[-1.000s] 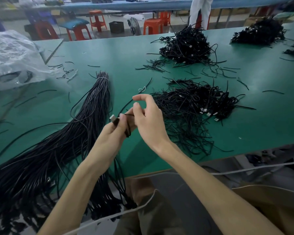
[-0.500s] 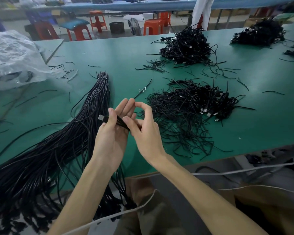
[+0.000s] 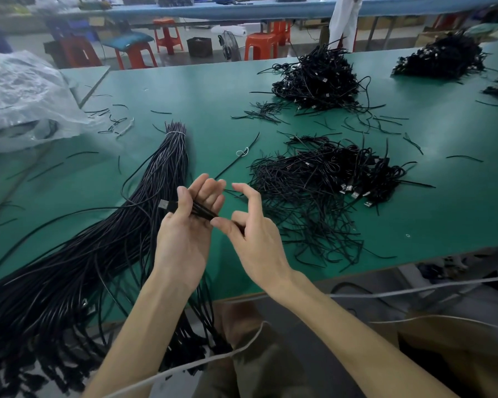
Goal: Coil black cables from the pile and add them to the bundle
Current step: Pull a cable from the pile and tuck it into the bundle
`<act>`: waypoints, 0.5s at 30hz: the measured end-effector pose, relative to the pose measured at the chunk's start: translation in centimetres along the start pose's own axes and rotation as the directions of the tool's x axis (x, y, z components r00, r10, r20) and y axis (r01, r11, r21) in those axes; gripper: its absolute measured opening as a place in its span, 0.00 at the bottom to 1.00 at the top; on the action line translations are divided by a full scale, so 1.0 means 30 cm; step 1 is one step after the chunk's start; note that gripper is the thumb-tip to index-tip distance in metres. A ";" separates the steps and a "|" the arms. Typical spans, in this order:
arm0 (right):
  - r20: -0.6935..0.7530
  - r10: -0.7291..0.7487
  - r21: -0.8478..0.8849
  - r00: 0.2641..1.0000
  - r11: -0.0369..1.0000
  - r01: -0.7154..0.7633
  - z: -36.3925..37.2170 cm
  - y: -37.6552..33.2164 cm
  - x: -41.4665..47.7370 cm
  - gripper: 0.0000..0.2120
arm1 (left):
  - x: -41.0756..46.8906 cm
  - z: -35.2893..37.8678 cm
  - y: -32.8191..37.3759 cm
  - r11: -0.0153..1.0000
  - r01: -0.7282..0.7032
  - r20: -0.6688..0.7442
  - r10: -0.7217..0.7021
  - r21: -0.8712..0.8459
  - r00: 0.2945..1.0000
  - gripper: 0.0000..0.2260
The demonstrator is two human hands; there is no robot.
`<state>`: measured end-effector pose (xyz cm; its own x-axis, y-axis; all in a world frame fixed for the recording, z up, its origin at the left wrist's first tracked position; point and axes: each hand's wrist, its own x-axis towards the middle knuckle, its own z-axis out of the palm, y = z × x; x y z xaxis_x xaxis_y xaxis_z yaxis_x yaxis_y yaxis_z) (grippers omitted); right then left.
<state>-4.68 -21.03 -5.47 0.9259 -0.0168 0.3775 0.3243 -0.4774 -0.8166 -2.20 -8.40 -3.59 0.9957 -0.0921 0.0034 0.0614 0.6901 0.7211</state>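
My left hand (image 3: 184, 234) holds a folded black cable (image 3: 200, 211) across its palm, the thumb clamped over it, and the metal USB plug (image 3: 164, 204) sticks out to the left. My right hand (image 3: 253, 234) pinches the right end of that coil, its index finger raised and curled above. A long tied bundle of black cables (image 3: 144, 214) lies on the green table (image 3: 213, 96) to the left and runs off the near edge. Right of my hands lies a pile of loose black cables (image 3: 322, 182).
Two more heaps of black cables (image 3: 316, 76) (image 3: 443, 56) sit at the far side, with short black wire ties (image 3: 262, 113) scattered about. A clear plastic bag (image 3: 20, 99) lies at the left. Orange stools (image 3: 260, 44) stand beyond the table.
The cable has been folded into a short coil and laid across my left palm. My left fingers have straightened out, and my right index finger has lifted off the coil.
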 end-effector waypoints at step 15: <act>0.370 0.072 0.001 0.926 0.997 -0.077 -0.041 -0.002 0.027 0.20 | -0.013 -0.027 0.019 0.998 0.063 0.106 -0.061 -0.009 0.992 0.16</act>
<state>-4.18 -22.11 -4.58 0.9526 0.2751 0.1298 0.2519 -0.4739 -0.8438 -2.52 -7.41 -3.73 0.9771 -0.2102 0.0327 0.1245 0.6895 0.7135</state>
